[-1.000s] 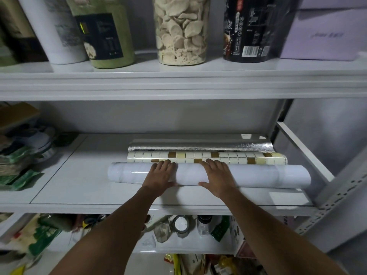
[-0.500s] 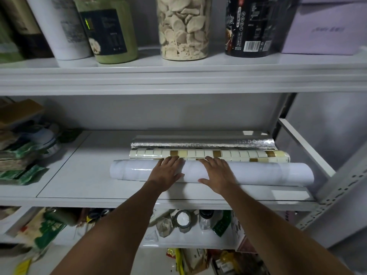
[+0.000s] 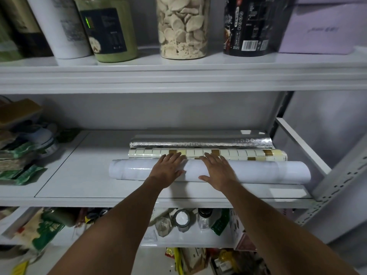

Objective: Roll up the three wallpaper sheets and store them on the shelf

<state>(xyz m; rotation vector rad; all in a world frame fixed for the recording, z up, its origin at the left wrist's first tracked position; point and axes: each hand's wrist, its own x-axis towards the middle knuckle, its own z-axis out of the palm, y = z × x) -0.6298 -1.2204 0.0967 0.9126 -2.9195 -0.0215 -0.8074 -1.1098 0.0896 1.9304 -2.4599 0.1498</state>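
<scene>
Since the white wallpaper roll [image 3: 268,170] could roll off the shelf [image 3: 89,187], my left hand [image 3: 168,168] and right hand [image 3: 218,171] press it, fingers flat.

Middle of white roll [image 3: 268,171] hidden under left grip [image 3: 168,167] and right grip [image 3: 218,171]; palms unseen, contact beneath cannot be told. Fingertips [image 3: 175,155] cover strip of tile-pattern roll [image 3: 248,153]. Near side of silver roll [image 3: 198,143] hidden behind tile-pattern roll. Top edge cuts off chip jar [image 3: 183,26], black canister [image 3: 248,26], green canister [image 3: 109,32], white tube [image 3: 63,30]; label print too small to read. Lilac box [image 3: 321,28] cut by right edge, writing blurred. Left edge cuts green packets [image 3: 17,155]. Lower-shelf bottles [image 3: 203,221] partly hidden by forearms, blurred
</scene>
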